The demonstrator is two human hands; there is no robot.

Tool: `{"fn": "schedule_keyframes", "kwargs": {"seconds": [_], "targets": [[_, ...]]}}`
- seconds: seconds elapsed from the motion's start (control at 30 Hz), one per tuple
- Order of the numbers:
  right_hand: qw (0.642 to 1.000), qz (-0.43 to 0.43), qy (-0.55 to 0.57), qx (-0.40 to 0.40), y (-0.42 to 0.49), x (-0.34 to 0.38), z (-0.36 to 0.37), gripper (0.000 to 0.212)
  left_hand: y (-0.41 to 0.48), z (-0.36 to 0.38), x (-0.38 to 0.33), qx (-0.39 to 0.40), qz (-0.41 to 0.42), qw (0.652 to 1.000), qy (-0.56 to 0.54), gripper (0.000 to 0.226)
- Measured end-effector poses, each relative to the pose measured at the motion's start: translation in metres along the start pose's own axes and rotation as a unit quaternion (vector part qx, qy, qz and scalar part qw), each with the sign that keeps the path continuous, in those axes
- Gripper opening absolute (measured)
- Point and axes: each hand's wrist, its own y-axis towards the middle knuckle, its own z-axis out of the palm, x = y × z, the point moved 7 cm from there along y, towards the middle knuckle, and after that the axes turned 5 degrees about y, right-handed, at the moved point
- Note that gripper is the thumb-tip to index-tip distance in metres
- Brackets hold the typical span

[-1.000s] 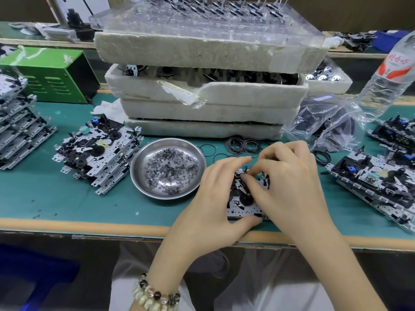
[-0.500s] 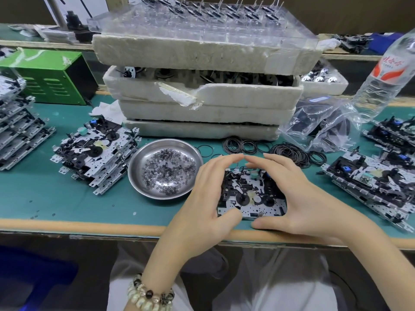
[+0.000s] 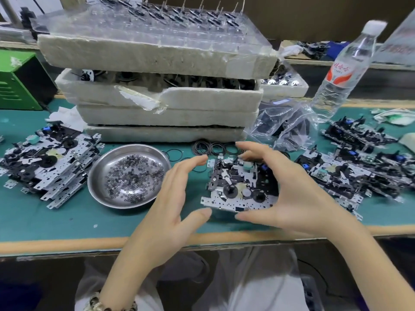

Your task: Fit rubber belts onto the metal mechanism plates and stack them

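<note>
Left hand has released the plate beside the steel bowl (fingers slack); right hand grasps it alone, probably for stacking.

Bare metal, dull foam and clear plastic on my screen
I see the mechanism plate as matt grey metal with black plastic parts, the bowl polished metal, the trays rough white foam under a glossy clear plastic lid, the belts matt black rubber, the bench mat smooth and teal
</note>
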Motion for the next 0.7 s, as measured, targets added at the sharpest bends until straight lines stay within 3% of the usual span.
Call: {"fn": "schedule_keyframes", "kwargs": {"seconds": [0.13, 0.27, 0.4, 0.5, 0.6, 0.7], "targets": [[0.987, 0.046, -0.064, -0.139, -0.015, -0.017, -0.060, 0.103, 0.000, 0.001, 0.001, 0.001, -0.002, 1.000, 0.000, 0.069], [0.955, 0.158, -0.101, -0.231, -0.036, -0.054, -0.108, 0.104, 0.001, 0.002, 0.000, 0.004, -0.006, 1.000, 0.006, 0.070], [0.945, 0.245, -0.150, -0.156, -0.047, -0.087, -0.113, 0.101, 0.001, 0.003, 0.000, 0.008, -0.008, 1.000, 0.021, 0.071], [0.946, 0.251, -0.174, -0.112, -0.048, -0.091, -0.105, 0.096, 0.000, 0.003, 0.000, 0.009, -0.011, 0.999, 0.029, 0.069], [0.941, 0.237, -0.219, -0.105, -0.045, -0.085, -0.100, 0.094, 0.000, 0.004, 0.001, 0.010, -0.016, 0.999, 0.039, 0.069], [0.930, 0.200, -0.270, -0.153, -0.041, -0.069, -0.094, 0.086, 0.000, 0.004, 0.002, 0.013, -0.020, 0.999, 0.040, 0.069]]}}
